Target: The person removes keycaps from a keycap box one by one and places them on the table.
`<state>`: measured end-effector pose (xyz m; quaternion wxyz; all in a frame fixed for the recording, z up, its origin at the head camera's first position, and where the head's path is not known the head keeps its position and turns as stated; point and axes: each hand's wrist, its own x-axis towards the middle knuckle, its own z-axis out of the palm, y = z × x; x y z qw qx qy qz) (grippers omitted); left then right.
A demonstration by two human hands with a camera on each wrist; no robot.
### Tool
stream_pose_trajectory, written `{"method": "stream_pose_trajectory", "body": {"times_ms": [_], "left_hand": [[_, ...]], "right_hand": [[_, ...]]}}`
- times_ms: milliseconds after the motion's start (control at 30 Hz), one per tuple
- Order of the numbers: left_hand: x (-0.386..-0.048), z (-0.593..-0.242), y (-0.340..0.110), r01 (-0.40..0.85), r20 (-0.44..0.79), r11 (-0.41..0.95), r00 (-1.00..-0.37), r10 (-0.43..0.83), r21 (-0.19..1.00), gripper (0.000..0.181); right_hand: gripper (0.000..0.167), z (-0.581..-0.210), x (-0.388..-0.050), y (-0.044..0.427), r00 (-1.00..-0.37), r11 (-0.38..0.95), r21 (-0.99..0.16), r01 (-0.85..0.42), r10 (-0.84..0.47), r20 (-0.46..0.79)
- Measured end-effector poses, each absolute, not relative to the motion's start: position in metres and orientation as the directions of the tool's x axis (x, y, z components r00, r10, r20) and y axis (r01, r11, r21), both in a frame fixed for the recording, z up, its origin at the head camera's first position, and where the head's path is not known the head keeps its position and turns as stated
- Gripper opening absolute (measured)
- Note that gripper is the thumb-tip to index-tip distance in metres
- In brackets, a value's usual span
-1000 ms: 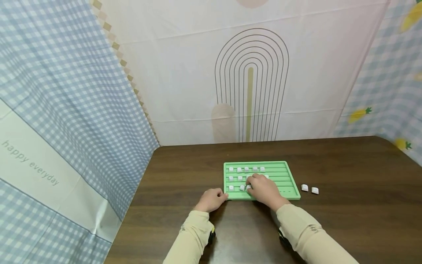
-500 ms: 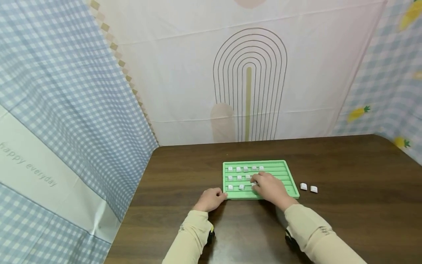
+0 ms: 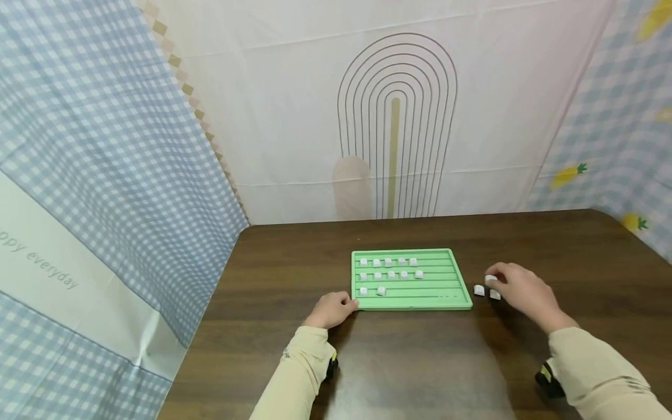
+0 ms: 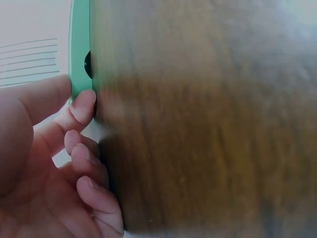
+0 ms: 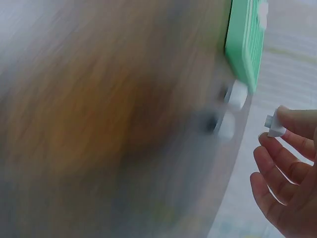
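Note:
A light green ridged tray lies on the table, bearing several small white keycaps in three rows. Two of these, including this keycap, sit in the nearest row. At the tray's near left corner, my left hand pinches the rim between thumb and forefinger; the left wrist view shows the other fingers curled below. To the right of the tray, my right hand holds a white keycap between thumb and fingertips, its stem exposed. Below it on the table are two loose keycaps, one nearer the tray and another beside it.
The dark wooden table extends around the tray on all sides. Behind it hangs a pale cloth with printed arches, and a blue checked curtain borders the left.
My right hand has moved right from the tray's nearest row to above the two loose keycaps, carrying one keycap off the tray. My left hand stays at the corner.

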<state>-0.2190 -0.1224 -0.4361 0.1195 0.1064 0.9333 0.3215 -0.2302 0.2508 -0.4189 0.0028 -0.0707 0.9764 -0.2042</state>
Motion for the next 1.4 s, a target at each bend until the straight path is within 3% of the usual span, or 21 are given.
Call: {"method": "stream_pose_trajectory", "body": {"times_ms": [300, 967, 1100, 1400], "left_hand": [[-0.221, -0.435, -0.124, 0.118, -0.158, 0.781, -0.951, 0.267, 0.613, 0.034], [-0.219, -0.434, -0.122, 0.117, -0.155, 0.772, -0.951, 0.268, 0.624, 0.034], [-0.218, -0.434, -0.121, 0.123, -0.145, 0.772, -0.952, 0.268, 0.624, 0.034], [-0.218, -0.432, -0.121, 0.105, -0.161, 0.780, -0.953, 0.256, 0.617, 0.034]], "right_hand": [[0.031, -0.433, -0.221, 0.286, -0.995, 0.917, -0.392, -0.077, -0.096, -0.031], [0.038, -0.440, -0.221, 0.290, -0.991, 0.922, -0.382, -0.061, -0.103, -0.091], [0.043, -0.434, -0.223, 0.280, -0.992, 0.923, -0.377, -0.083, -0.112, -0.054], [0.035, -0.422, -0.241, 0.210, -0.974, 0.883, -0.417, -0.217, -0.227, 0.027]]}}
